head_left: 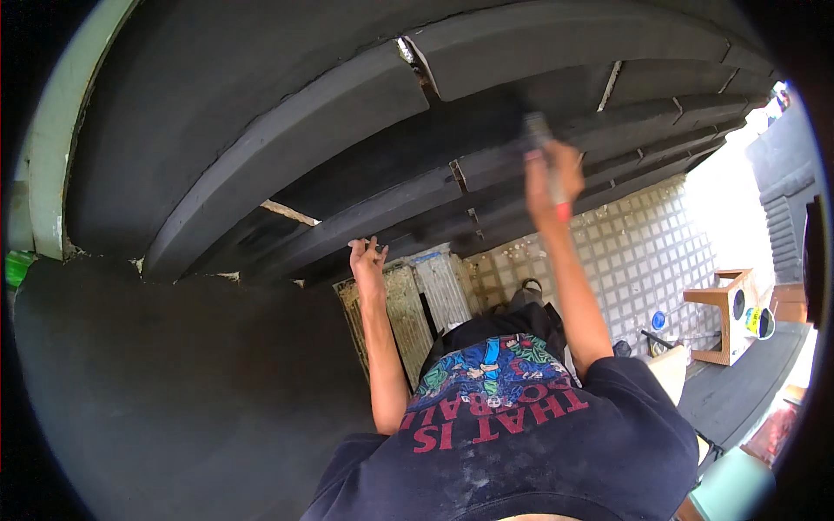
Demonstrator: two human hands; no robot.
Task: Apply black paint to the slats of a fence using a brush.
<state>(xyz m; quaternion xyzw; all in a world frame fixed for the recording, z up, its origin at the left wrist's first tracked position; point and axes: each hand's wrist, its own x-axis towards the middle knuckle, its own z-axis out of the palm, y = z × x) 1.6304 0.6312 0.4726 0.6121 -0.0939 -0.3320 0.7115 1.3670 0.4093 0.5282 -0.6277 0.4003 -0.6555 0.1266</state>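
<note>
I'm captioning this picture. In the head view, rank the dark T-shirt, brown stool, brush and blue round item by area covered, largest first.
1. Dark T-shirt
2. Brown stool
3. Brush, blurred
4. Blue round item
The T-shirt and brush look nearer the camera, so true sizes may differ.

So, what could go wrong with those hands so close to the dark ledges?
The brush-like tool in the right hand is blurred, so it's probably moving fast; it could bump or catch on a ledge, since there are gaps between the dark pieces. The left hand is bare, with its fingers up near a ledge's edge, so they might get scraped or dirty.
</note>
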